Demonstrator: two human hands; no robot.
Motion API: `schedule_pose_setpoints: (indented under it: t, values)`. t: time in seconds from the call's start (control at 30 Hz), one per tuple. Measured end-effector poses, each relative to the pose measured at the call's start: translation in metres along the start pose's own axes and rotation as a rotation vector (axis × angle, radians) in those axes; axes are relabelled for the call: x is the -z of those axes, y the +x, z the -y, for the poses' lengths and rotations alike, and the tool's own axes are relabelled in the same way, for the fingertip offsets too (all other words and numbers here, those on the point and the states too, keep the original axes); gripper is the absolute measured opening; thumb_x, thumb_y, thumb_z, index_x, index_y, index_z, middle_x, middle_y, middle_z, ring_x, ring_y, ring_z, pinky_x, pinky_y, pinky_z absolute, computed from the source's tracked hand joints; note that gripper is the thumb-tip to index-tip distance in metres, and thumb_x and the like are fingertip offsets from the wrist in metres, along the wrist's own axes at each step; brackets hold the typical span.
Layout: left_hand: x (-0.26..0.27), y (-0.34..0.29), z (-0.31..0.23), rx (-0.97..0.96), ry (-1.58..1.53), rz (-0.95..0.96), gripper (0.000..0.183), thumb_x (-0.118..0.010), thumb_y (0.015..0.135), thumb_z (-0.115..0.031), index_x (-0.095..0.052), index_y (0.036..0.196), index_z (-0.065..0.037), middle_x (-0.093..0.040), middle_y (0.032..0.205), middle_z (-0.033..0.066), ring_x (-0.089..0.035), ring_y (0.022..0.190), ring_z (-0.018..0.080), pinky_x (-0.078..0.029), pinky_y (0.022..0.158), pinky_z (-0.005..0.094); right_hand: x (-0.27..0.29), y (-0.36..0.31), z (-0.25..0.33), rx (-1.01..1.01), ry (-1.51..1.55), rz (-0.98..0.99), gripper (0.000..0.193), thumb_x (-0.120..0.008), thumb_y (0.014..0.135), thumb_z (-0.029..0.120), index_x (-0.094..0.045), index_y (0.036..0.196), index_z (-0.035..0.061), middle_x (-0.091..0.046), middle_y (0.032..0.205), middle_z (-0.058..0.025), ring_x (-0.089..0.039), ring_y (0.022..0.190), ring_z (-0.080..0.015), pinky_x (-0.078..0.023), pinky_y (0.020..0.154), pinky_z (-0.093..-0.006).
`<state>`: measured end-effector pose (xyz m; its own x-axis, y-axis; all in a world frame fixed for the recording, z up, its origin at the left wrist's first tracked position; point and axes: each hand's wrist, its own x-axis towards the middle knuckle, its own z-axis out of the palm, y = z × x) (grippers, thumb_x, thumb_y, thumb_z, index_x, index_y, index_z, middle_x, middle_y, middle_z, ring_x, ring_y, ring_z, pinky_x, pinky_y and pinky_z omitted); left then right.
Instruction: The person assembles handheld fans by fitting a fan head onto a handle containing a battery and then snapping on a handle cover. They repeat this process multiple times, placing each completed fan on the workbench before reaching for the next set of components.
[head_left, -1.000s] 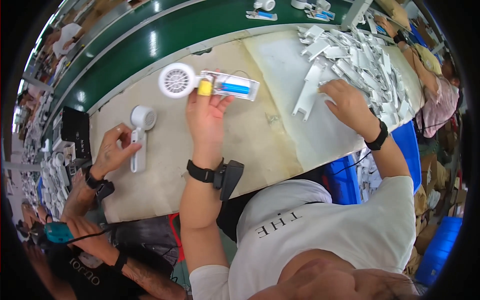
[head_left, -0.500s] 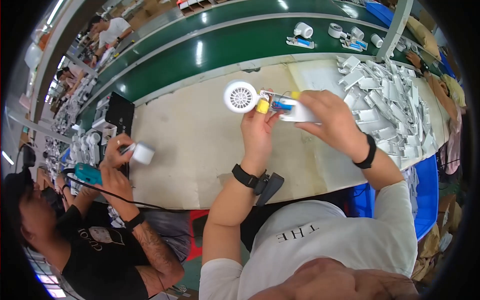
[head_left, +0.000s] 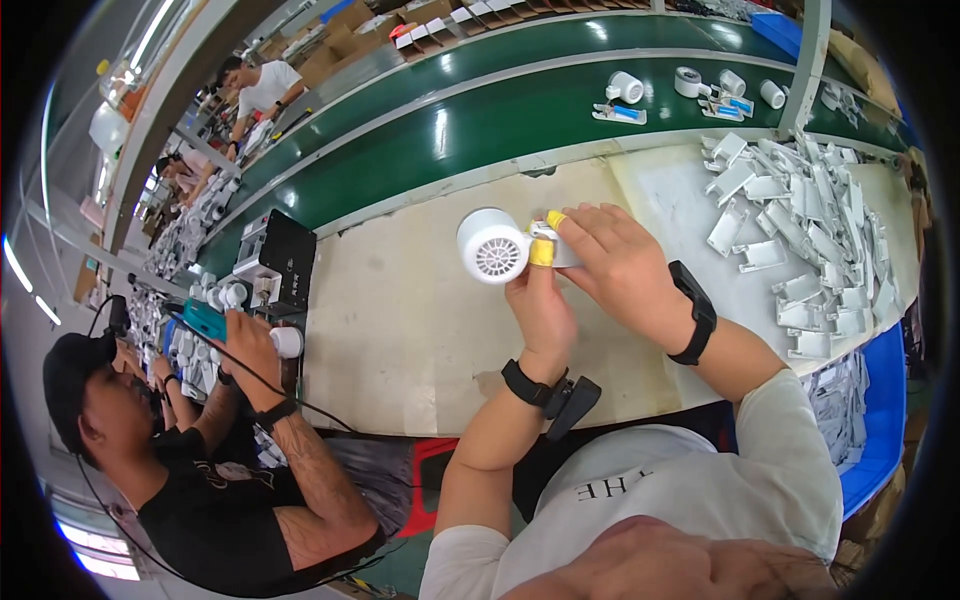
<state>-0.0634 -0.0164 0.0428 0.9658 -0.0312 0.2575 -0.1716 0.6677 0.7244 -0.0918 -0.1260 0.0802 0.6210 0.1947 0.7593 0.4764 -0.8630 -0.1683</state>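
Observation:
Over the middle of the bench, both hands grip a white handheld fan (head_left: 487, 235) with a round, grilled head pointing left. My left hand (head_left: 545, 312) is closed on the neck, its yellow-wrapped thumb (head_left: 541, 253) pressed there. My right hand (head_left: 632, 270) wraps the handle from the right, with a yellow-wrapped fingertip (head_left: 556, 218) near the neck. Most of the handle is hidden behind the fingers. A heap of white handle covers (head_left: 790, 215) lies to the right of my right hand.
A co-worker at left holds a teal power tool (head_left: 205, 318) beside a black box (head_left: 275, 262). Beyond the bench runs a green conveyor (head_left: 480, 130), carrying fan parts with blue batteries (head_left: 625, 113) at far right. A blue bin (head_left: 880, 400) stands below the right bench edge.
The handle's inside, with its blue battery and wires, showed before; now my right hand covers it, closer to the neck. The fan's head has tilted. The whole view has shifted.

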Motion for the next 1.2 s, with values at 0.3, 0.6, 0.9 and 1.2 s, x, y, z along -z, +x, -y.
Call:
schedule_pose_setpoints:
  t: [0.3, 0.6, 0.9, 1.2]
  values:
    - [0.016, 0.021, -0.030, -0.046, -0.074, 0.088, 0.029, -0.054, 0.089, -0.017, -0.050, 0.110, 0.002, -0.058, 0.104, 0.0131, -0.056, 0.098, 0.0234, -0.045, 0.089, 0.0387, 0.008, -0.007, -0.032, -0.634, 1.003, 0.474, 0.035, -0.062, 0.083, 0.030, -0.055, 0.101, 0.0005, -0.059, 0.080, -0.0089, -0.056, 0.074, -0.0168, -0.044, 0.068, -0.0276]
    - [0.005, 0.009, -0.044, -0.023, -0.138, 0.021, 0.035, -0.057, 0.086, -0.023, -0.050, 0.111, -0.001, -0.056, 0.106, 0.0126, -0.056, 0.099, 0.0253, -0.045, 0.089, 0.0400, 0.009, -0.007, -0.009, -0.409, 0.805, 0.275, 0.038, -0.065, 0.080, 0.040, -0.055, 0.080, 0.0033, -0.051, 0.062, -0.0089, -0.048, 0.053, -0.0210, -0.039, 0.051, -0.0308]
    - [0.047, 0.040, -0.074, 0.188, 0.310, 0.197, 0.031, -0.057, 0.085, -0.019, -0.051, 0.108, 0.000, -0.059, 0.096, 0.0109, -0.058, 0.089, 0.0220, -0.047, 0.078, 0.0340, -0.040, -0.003, -0.042, 0.098, 0.582, 0.506, 0.027, -0.061, 0.079, 0.035, -0.060, 0.080, 0.0079, -0.060, 0.069, -0.0126, -0.058, 0.061, -0.0292, -0.045, 0.056, -0.0370]
    - [0.169, 0.078, -0.104, 0.153, 1.933, -0.551, 0.040, -0.063, 0.081, -0.025, -0.050, 0.115, -0.007, -0.061, 0.107, 0.0143, -0.060, 0.094, 0.0324, -0.045, 0.084, 0.0431, -0.134, 0.052, -0.284, -0.657, -0.324, 0.390, 0.031, -0.054, 0.082, 0.030, -0.060, 0.100, 0.0060, -0.059, 0.106, -0.0155, -0.056, 0.100, -0.0330, -0.047, 0.083, -0.0412]
